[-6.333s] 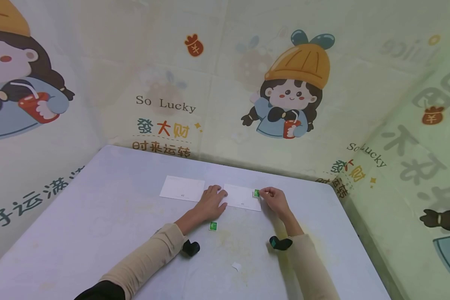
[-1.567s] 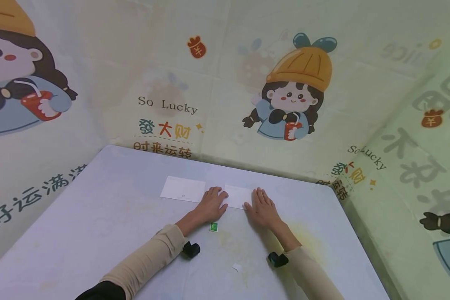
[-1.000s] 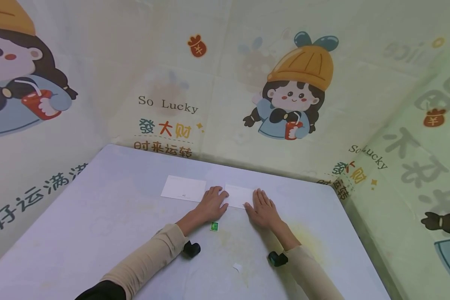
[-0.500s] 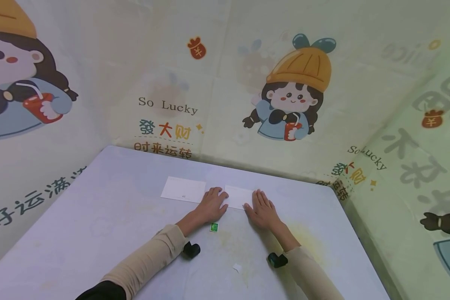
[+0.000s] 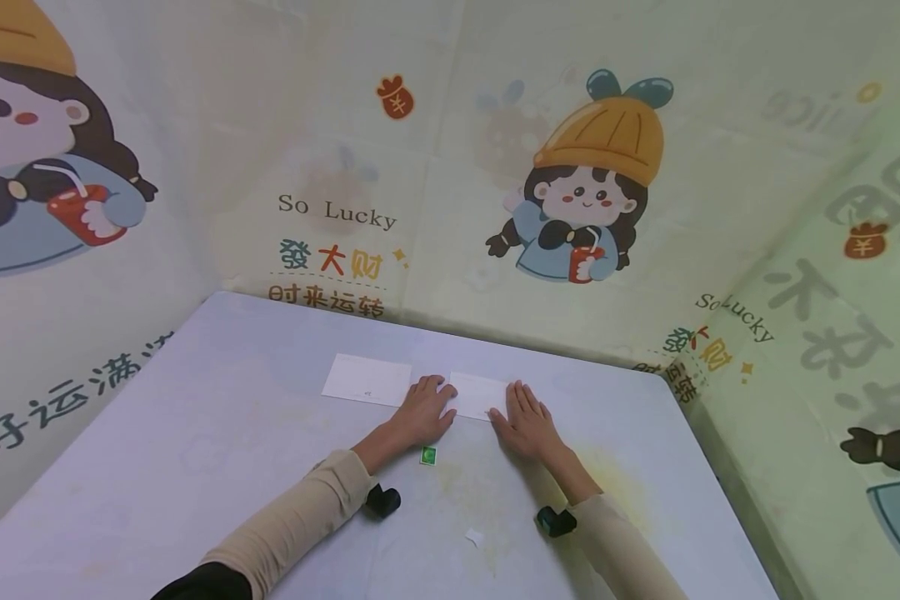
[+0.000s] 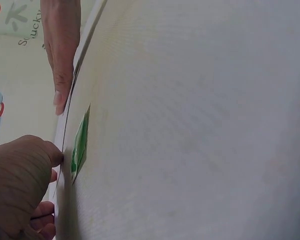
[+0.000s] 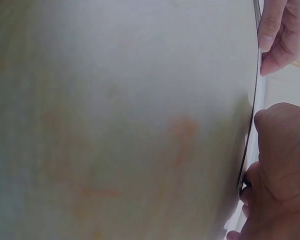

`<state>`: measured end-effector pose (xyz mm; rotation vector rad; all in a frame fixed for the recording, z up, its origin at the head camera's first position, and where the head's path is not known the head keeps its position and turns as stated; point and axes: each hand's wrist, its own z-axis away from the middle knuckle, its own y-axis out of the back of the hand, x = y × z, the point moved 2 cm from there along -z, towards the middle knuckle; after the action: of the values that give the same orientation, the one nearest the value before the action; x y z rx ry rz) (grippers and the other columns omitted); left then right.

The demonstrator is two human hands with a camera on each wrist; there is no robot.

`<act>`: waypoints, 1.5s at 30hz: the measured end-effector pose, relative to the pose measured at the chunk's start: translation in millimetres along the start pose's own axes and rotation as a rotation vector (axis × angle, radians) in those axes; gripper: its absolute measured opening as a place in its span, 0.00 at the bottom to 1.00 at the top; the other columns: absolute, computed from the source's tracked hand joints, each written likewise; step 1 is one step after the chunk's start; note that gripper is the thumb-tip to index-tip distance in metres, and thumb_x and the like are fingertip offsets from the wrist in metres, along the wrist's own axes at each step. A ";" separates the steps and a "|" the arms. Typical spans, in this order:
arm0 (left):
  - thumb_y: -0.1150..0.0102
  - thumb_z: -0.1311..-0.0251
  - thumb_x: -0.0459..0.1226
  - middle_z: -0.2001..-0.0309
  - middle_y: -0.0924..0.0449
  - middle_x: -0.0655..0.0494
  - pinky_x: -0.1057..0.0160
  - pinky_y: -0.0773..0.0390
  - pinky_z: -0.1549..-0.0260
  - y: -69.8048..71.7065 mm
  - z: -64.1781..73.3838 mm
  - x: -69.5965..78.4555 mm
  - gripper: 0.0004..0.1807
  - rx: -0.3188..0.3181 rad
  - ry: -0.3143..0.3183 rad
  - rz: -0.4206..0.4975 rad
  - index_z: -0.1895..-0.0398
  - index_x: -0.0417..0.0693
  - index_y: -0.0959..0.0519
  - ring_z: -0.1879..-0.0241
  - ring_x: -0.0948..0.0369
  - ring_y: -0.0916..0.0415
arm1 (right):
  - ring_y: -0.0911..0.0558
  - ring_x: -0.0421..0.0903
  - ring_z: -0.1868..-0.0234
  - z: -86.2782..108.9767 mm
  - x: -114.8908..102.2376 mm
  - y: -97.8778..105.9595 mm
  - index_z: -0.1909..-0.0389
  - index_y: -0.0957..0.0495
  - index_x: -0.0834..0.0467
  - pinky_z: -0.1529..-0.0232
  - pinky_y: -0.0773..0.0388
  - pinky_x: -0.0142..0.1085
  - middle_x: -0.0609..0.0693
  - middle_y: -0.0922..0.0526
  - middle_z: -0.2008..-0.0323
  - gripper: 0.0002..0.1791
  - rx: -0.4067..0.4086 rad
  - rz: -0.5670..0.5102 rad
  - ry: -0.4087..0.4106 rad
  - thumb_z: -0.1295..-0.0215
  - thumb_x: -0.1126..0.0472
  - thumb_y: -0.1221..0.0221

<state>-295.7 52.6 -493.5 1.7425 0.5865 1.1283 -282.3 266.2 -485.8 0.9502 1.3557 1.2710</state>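
Observation:
In the head view, my right hand (image 5: 527,421) lies flat with fingers extended over the right end of a white envelope-like paper (image 5: 474,395). Whatever is under that palm is hidden. My left hand (image 5: 423,410) rests at the same paper's left edge, fingers spread and slightly bent, gripping nothing. Just below the left hand, a small green postage stamp (image 5: 428,456) with a pale border lies on the table; the left wrist view shows this stamp (image 6: 80,145) edge-on. Another white envelope-like paper (image 5: 367,379) with tiny print lies to the left.
A small white paper scrap (image 5: 474,537) lies nearer the front of the white table (image 5: 270,450). Printed cloth walls (image 5: 450,192) stand behind the table and at both sides. Black wrist cameras (image 5: 383,501) are strapped at both sleeves.
Several seconds ago my right hand pinched a green stamp at the paper's right end; now it lies flat there and that stamp is hidden. The left hand has stayed put.

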 end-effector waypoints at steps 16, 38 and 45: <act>0.48 0.33 0.46 0.34 0.38 0.44 0.49 0.42 0.34 -2.2 -0.3 -2.2 0.22 0.008 -0.004 0.001 0.39 0.49 0.30 0.33 0.50 0.44 | 0.56 0.59 0.25 -0.6 1.0 -2.7 0.27 0.55 0.68 0.31 0.57 0.60 0.62 0.56 0.26 0.43 -0.009 -0.019 -0.004 0.28 0.38 0.61; 0.48 0.33 0.47 0.34 0.39 0.45 0.49 0.41 0.35 -3.0 -0.6 -1.9 0.22 0.007 -0.009 -0.019 0.39 0.50 0.30 0.33 0.51 0.44 | 0.56 0.56 0.25 -2.0 0.9 -3.1 0.26 0.57 0.65 0.30 0.58 0.58 0.59 0.57 0.25 0.44 -0.026 -0.047 0.037 0.28 0.36 0.64; 0.49 0.33 0.47 0.34 0.38 0.45 0.49 0.41 0.34 -3.3 -1.3 -2.1 0.22 0.006 -0.006 -0.023 0.39 0.49 0.30 0.33 0.51 0.44 | 0.55 0.57 0.25 -2.3 0.9 -2.9 0.27 0.56 0.66 0.30 0.59 0.59 0.60 0.57 0.25 0.43 -0.030 -0.037 0.041 0.27 0.37 0.63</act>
<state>-297.5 53.0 -497.2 1.7396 0.6056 1.1054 -284.4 266.3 -488.9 0.8787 1.3763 1.2851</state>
